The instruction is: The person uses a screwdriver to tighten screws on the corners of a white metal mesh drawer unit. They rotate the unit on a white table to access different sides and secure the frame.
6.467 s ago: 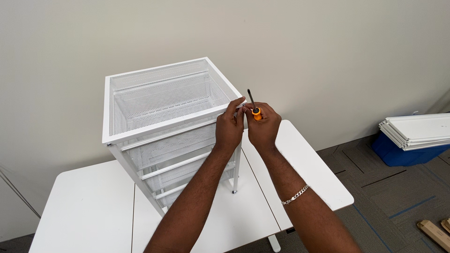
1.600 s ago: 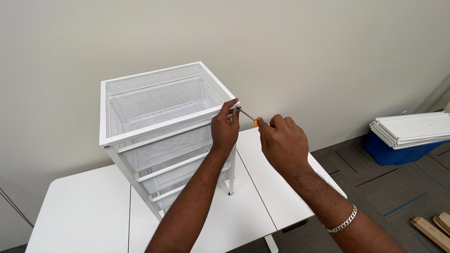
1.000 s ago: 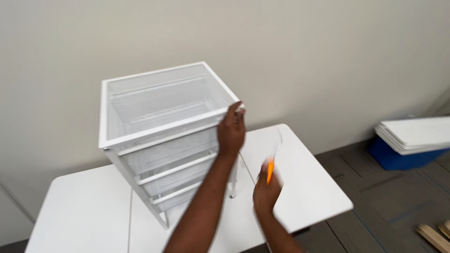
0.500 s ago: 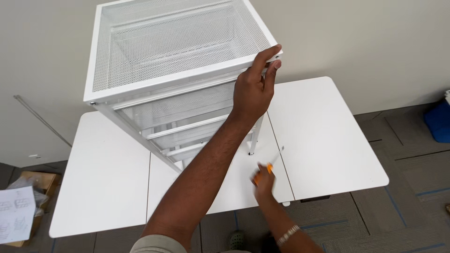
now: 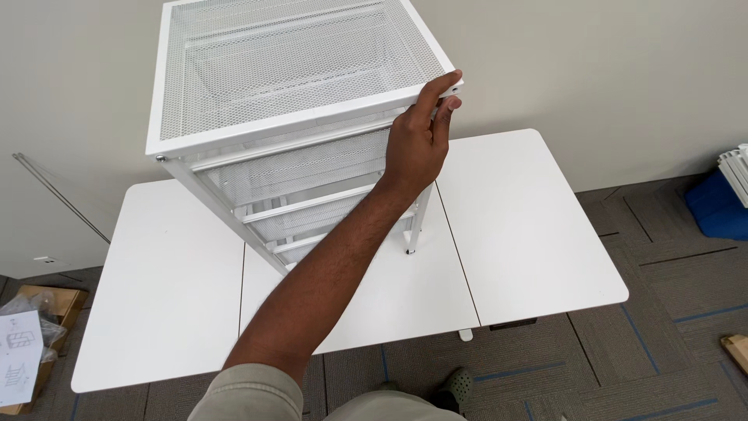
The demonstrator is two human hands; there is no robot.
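Note:
A white metal drawer unit (image 5: 288, 93) with mesh top and several mesh drawers stands tilted on a white table (image 5: 530, 218). My left hand (image 5: 419, 136) reaches up and grips the unit's front right top corner, fingers wrapped over the frame edge. My right hand is out of view, and so is the orange-handled screwdriver it held.
A cardboard box and a paper instruction sheet (image 5: 19, 355) lie on the floor at the left. A blue bin (image 5: 721, 204) with white panels sits at the right edge. A thin rod (image 5: 58, 195) leans by the wall. Grey carpet tiles (image 5: 654, 312) surround the table.
My right hand with the screwdriver dropped from the unit's corner down below the table edge and left the view. The left hand stayed on the corner. My head moved closer and higher.

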